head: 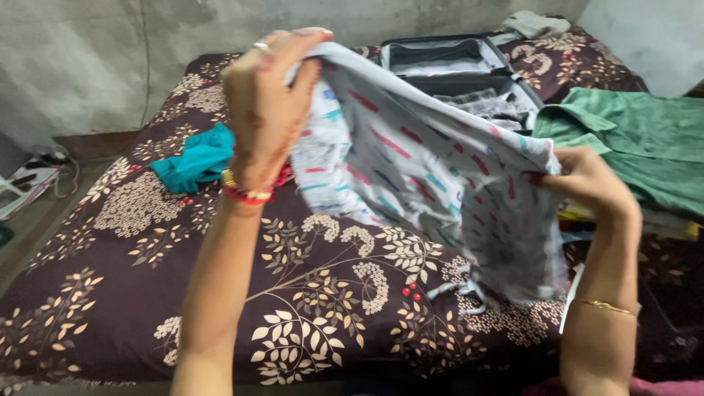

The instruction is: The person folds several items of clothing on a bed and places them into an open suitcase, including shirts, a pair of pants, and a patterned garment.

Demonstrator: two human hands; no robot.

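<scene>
Two hands grip white patterned garment [425,169] | suitcase [455,70] behind | green shirt [638,139] beside

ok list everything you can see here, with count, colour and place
printed cloth: one, white with red, blue and teal dashes, held up over the bed between both hands
bedsheet: one, dark maroon with cream leaf print, covering the bed
teal cloth: one, teal, crumpled on the bedsheet at left
suitcase: one, dark with grey lining, open at the back of the bed, clothes inside
green shirt: one, green, lying on a stack at right
grey cloth: one, grey, far right corner of the bed
left hand: raised, gripping the printed cloth's top edge; ring, red and gold bangles
right hand: gripping the printed cloth's right edge; gold bangle
</scene>
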